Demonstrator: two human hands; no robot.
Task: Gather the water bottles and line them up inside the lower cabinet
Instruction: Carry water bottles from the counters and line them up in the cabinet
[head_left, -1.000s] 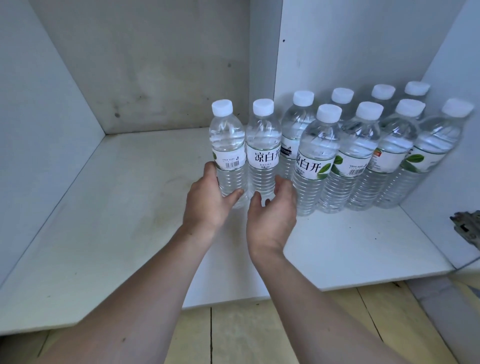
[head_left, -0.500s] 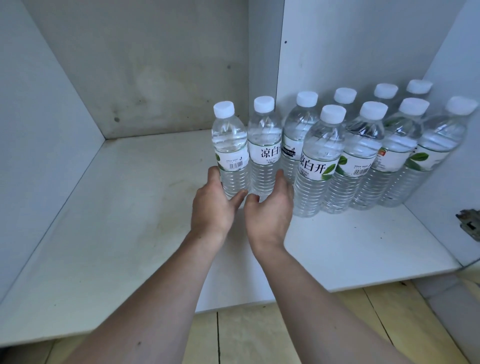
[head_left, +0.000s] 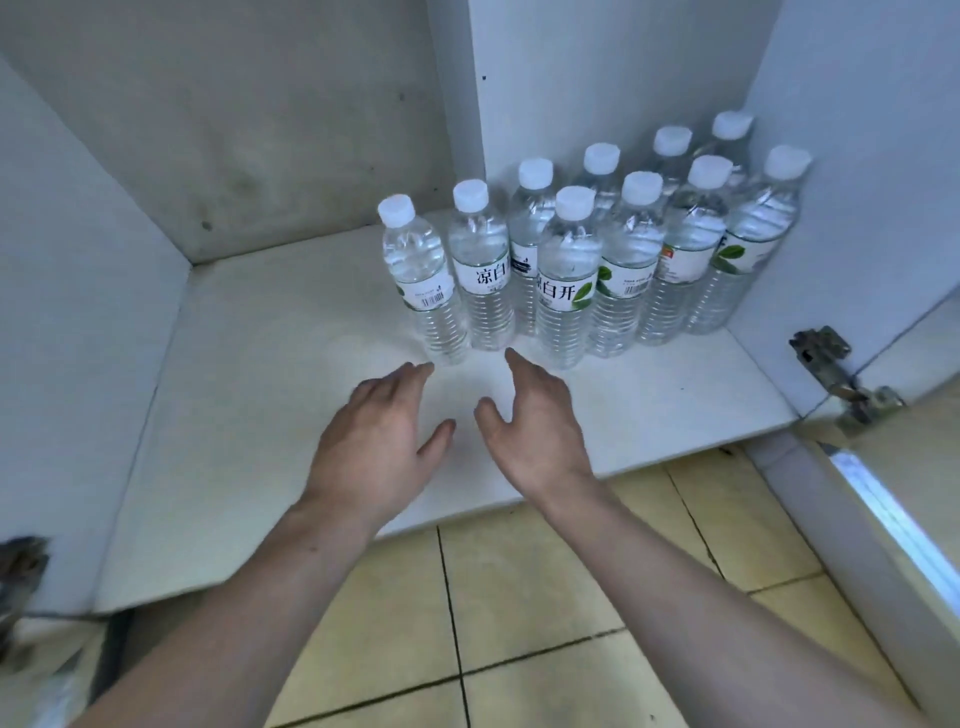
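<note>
Clear plastic water bottles (head_left: 566, 275) are stood upright in two rows toward the right rear corner of the lower cabinet floor (head_left: 270, 374), presumably to conserve space, while the left hand (head_left: 382, 441) and right hand (head_left: 530, 426) are held open, nothing grasped.

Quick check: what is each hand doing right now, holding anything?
Left hand: open, empty, just short of the bottles.
Right hand: open, empty, fingers spread, touching no bottle.
</note>
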